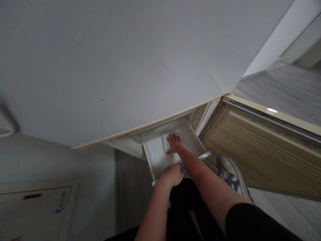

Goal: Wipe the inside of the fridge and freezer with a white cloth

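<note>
A pale drawer [156, 152] is pulled out from the lower part of a white fridge-like cabinet [135, 63]. My left hand [172, 174] is closed over the drawer's front edge. Farther in, my right hand [174, 143] reaches inside the drawer with its fingers spread, over something white and flat lying on the bottom. Whether my right palm touches it cannot be made out.
An open yellowish door [260, 150] with a ribbed inner panel stands at the right. My shoe [233, 174] is beside it. At the lower left is a white panel [32, 214] with a dark slot, and a handle [8, 120] shows at the left edge.
</note>
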`<state>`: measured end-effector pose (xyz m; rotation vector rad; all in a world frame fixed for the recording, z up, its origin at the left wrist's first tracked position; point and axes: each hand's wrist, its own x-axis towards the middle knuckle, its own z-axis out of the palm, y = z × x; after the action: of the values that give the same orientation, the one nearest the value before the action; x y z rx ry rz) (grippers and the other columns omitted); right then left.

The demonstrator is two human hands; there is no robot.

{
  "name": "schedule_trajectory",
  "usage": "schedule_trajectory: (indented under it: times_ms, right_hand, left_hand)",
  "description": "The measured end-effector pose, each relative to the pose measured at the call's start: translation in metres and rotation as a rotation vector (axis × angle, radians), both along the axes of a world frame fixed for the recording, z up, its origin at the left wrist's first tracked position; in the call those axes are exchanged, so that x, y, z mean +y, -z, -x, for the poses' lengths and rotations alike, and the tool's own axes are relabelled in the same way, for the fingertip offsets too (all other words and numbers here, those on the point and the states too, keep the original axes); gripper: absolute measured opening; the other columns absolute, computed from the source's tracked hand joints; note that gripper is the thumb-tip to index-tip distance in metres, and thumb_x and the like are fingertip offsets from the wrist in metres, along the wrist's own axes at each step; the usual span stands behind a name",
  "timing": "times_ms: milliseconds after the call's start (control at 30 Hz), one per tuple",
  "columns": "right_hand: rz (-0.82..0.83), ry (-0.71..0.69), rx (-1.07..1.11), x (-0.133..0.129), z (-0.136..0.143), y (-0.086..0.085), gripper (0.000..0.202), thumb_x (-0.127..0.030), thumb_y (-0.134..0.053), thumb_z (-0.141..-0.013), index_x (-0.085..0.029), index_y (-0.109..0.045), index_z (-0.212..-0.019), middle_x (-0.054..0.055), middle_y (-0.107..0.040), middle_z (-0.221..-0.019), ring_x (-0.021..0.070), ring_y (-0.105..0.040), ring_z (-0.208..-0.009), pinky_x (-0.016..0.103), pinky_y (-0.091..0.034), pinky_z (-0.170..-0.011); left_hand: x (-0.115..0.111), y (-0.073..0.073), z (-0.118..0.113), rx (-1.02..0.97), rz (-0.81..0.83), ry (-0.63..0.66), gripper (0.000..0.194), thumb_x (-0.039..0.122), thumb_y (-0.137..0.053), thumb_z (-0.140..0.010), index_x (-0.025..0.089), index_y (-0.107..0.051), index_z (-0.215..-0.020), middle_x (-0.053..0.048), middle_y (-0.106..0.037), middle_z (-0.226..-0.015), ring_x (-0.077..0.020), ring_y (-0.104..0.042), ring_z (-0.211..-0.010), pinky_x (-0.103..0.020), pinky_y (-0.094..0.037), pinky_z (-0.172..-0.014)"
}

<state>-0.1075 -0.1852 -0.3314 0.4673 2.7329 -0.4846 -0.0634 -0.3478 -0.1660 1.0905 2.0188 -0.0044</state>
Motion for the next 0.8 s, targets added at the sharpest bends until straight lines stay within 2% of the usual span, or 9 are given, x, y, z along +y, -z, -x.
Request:
schedule_trajectory:
  times_ms: [100, 167, 267, 333, 433, 500, 600, 700, 800]
  right_hand:
    - [-0.100, 0.181, -0.079, 0.033, -0.019, -0.007, 0.130, -0.066, -0.083, -0.069, -0.012, -0.016, -0.167, 0.022, -0.001, -0.171, 0.0449, -0.005, -0.158, 0.057, -0.009, -0.128]
    - [-0.144, 0.248, -0.129, 0.039, -0.026, -0.013, 0.133, -0.065, -0.085, -0.068, -0.012, -0.014, -0.167, 0.025, -0.002, -0.170, 0.0478, -0.011, -0.157, 0.055, -0.012, -0.127]
    - [-0.179, 0.275, -0.236, 0.027, -0.020, -0.018, 0.144, -0.058, -0.091, -0.061, -0.003, -0.010, -0.166, 0.035, -0.005, -0.167, 0.0552, -0.019, -0.152, 0.064, -0.017, -0.124]
    - [-0.165, 0.272, -0.332, 0.012, -0.009, -0.020, 0.147, -0.051, -0.095, -0.054, 0.002, -0.012, -0.164, 0.039, -0.007, -0.164, 0.0590, -0.015, -0.151, 0.074, -0.023, -0.117]
    - [-0.139, 0.175, -0.378, -0.010, 0.008, -0.018, 0.142, -0.039, -0.096, -0.050, -0.002, -0.020, -0.164, 0.037, -0.008, -0.166, 0.0593, -0.004, -0.152, 0.082, -0.026, -0.111]
    - [-0.163, 0.067, -0.345, -0.025, 0.015, -0.014, 0.147, -0.035, -0.098, -0.046, -0.004, -0.018, -0.165, 0.036, -0.004, -0.167, 0.0617, -0.004, -0.151, 0.082, -0.022, -0.112]
    - [-0.179, -0.127, -0.249, -0.051, 0.018, -0.003, 0.155, -0.045, -0.098, -0.045, -0.007, -0.009, -0.166, 0.034, 0.003, -0.168, 0.0639, -0.003, -0.149, 0.077, -0.022, -0.116]
    - [-0.142, -0.331, -0.112, -0.084, 0.017, 0.011, 0.140, -0.057, -0.090, -0.060, -0.010, -0.013, -0.167, 0.029, 0.001, -0.169, 0.0605, -0.002, -0.151, 0.075, -0.022, -0.118]
    - [-0.151, -0.500, -0.006, -0.107, 0.017, 0.022, 0.107, -0.052, -0.076, -0.080, -0.008, -0.026, -0.164, 0.026, -0.009, -0.170, 0.0559, -0.009, -0.153, 0.074, -0.015, -0.122]
  left_hand:
    - [-0.002, 0.001, -0.003, -0.019, -0.004, 0.016, 0.036, 0.027, -0.047, -0.089, 0.014, -0.071, -0.112, -0.019, -0.075, -0.120, -0.0312, -0.072, -0.110, -0.037, -0.055, -0.091]
    - [-0.003, 0.000, -0.003, -0.018, -0.013, 0.019, 0.037, 0.028, -0.045, -0.090, 0.014, -0.071, -0.112, -0.019, -0.076, -0.118, -0.0313, -0.073, -0.109, -0.038, -0.056, -0.091]
    - [-0.004, 0.000, -0.002, -0.020, -0.019, 0.025, 0.038, 0.027, -0.046, -0.089, 0.014, -0.072, -0.113, -0.019, -0.075, -0.121, -0.0311, -0.072, -0.111, -0.038, -0.055, -0.093]
    - [-0.004, 0.000, -0.001, -0.024, -0.014, 0.027, 0.039, 0.027, -0.046, -0.089, 0.013, -0.072, -0.115, -0.020, -0.074, -0.123, -0.0315, -0.072, -0.113, -0.037, -0.055, -0.094]
    - [-0.005, 0.002, -0.001, -0.030, 0.005, 0.026, 0.042, 0.026, -0.046, -0.088, 0.010, -0.072, -0.117, -0.022, -0.073, -0.124, -0.0316, -0.072, -0.113, -0.036, -0.055, -0.093]
    - [-0.006, 0.002, -0.002, -0.032, 0.026, 0.028, 0.042, 0.025, -0.046, -0.089, 0.009, -0.074, -0.116, -0.022, -0.074, -0.122, -0.0310, -0.072, -0.112, -0.035, -0.056, -0.092]
    - [-0.006, 0.001, -0.003, -0.034, 0.062, 0.036, 0.041, 0.026, -0.047, -0.090, 0.011, -0.075, -0.117, -0.021, -0.074, -0.122, -0.0302, -0.072, -0.113, -0.033, -0.056, -0.091]
    - [-0.006, -0.002, -0.003, -0.016, 0.123, 0.048, 0.040, 0.019, -0.050, -0.088, 0.009, -0.075, -0.117, -0.023, -0.074, -0.121, -0.0321, -0.072, -0.114, -0.035, -0.057, -0.093]
    - [-0.005, -0.005, -0.003, 0.010, 0.179, 0.061, 0.040, 0.010, -0.053, -0.083, 0.007, -0.076, -0.115, -0.025, -0.073, -0.121, -0.0339, -0.072, -0.113, -0.038, -0.057, -0.095]
